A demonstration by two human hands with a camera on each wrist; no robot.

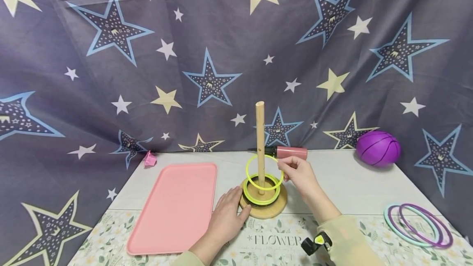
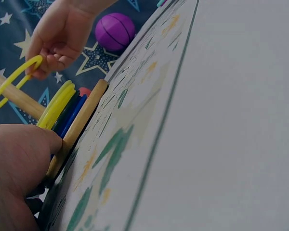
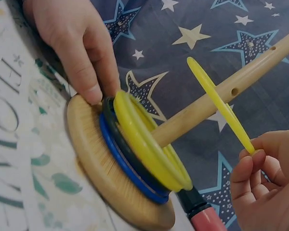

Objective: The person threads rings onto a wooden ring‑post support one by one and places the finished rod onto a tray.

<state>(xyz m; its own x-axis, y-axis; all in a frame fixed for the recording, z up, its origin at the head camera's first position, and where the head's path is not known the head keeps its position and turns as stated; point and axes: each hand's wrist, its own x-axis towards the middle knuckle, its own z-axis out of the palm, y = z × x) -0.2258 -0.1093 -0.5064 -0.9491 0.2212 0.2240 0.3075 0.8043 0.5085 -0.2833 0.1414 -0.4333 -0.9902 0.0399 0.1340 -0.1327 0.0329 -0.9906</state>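
A wooden peg rises from a round wooden base. Around its foot lies a stack of rings: yellow rings on top, a black ring below them and a blue ring lowest. My right hand pinches another yellow ring between thumb and fingertips. That ring encircles the peg, tilted, above the stack. My left hand rests at the near left side of the base, its fingers fairly straight and its thumb against the edge of the stack.
Left of the base lies a pink tray, with a small pink object behind it. A pink and black hand pump lies behind the peg. To the right are a purple ball, purple rings and a turquoise ring.
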